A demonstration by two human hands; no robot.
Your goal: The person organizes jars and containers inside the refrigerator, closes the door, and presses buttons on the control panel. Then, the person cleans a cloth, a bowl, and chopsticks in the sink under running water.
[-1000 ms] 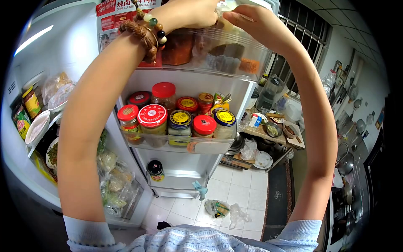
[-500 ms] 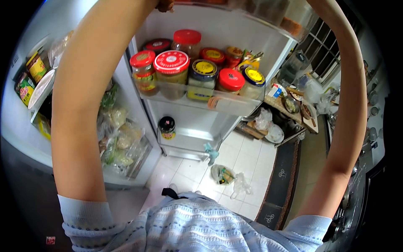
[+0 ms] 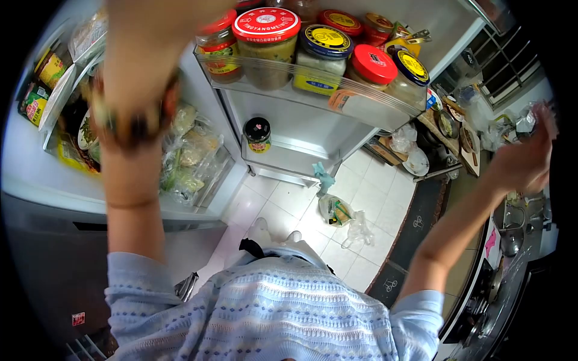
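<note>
The left hand (image 3: 153, 33), blurred near lidded jars (image 3: 324, 51), and the right hand (image 3: 528, 157) are held well apart; any grip cannot be discerned.

Right hand (image 3: 522, 161) now apart from left hand (image 3: 153, 45)

The jars (image 3: 268, 60) look like smooth, clear glass, topped with glossy lids (image 3: 373, 63). The door shelf (image 3: 379, 113) is clear plastic with a hard shine — slick along its front. The sweater (image 3: 289, 304) is matt knitted cloth, its patterned rows slightly raised and rough. A thin plastic bag (image 3: 359, 231), crumpled and see-through, catches glints. The floor tiles (image 3: 289, 195) are smooth and shiny — the mat (image 3: 409, 240) flat and matt. The lower fridge front (image 3: 48, 259) has a smooth, dull sheen.
</note>
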